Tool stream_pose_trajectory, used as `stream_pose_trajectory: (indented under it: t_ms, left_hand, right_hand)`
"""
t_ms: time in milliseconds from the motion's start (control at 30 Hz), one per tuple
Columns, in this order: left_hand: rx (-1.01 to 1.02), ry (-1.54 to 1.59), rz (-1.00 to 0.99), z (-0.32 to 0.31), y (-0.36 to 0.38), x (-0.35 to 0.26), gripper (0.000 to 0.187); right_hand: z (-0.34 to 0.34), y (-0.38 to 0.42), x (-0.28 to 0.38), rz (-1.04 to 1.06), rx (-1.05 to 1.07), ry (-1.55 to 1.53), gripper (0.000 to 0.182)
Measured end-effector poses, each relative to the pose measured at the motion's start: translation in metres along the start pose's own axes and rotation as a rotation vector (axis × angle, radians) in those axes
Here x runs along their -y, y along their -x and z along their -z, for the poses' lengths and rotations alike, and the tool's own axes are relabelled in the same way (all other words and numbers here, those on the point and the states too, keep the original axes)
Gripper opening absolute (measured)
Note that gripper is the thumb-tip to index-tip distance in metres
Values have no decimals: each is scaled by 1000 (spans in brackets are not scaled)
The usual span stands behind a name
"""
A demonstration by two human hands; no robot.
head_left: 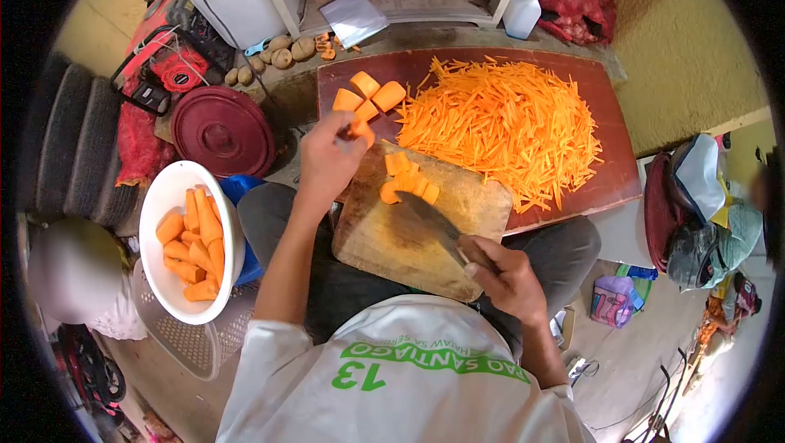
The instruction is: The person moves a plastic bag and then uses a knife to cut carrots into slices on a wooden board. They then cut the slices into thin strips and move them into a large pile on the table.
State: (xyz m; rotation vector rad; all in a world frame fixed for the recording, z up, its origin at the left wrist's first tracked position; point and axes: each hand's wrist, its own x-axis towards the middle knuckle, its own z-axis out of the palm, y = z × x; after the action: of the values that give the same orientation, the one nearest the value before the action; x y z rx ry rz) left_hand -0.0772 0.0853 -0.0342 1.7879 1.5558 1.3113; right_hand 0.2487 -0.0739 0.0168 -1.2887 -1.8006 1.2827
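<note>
My right hand (pixel 509 281) grips a kitchen knife (pixel 432 222) by its wooden handle, the blade lying over a worn wooden cutting board (pixel 368 226). Cut carrot slices (pixel 407 181) sit in a small cluster by the knife tip. Past the board's left corner, my left hand (pixel 331 157) pinches a carrot chunk (pixel 362 130). Several peeled carrot chunks (pixel 365 83) lie just beyond those fingers on the red-brown table (pixel 613 161). To their right rises a big heap of carrot strips (pixel 507 128).
On my left stands a white basin (pixel 150 256) of peeled carrots (pixel 196 251). Behind it are a dark red lid (pixel 222 132) and several potatoes (pixel 280 57). A shelf (pixel 401 11) and a white bottle (pixel 521 11) are ahead. Another person (pixel 78 271), blurred, is at far left.
</note>
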Motion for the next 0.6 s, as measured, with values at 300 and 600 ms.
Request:
stream_pose_trajectory:
  t_ms: [300,600]
  left_hand:
    - [59,102,-47,0,110,-37,23]
    - [158,-170,-333,-14,124,-23,34]
  right_hand:
    - [-26,-38,-3,-53,41,76,37]
    - [-25,-20,8,21,-27,88,41]
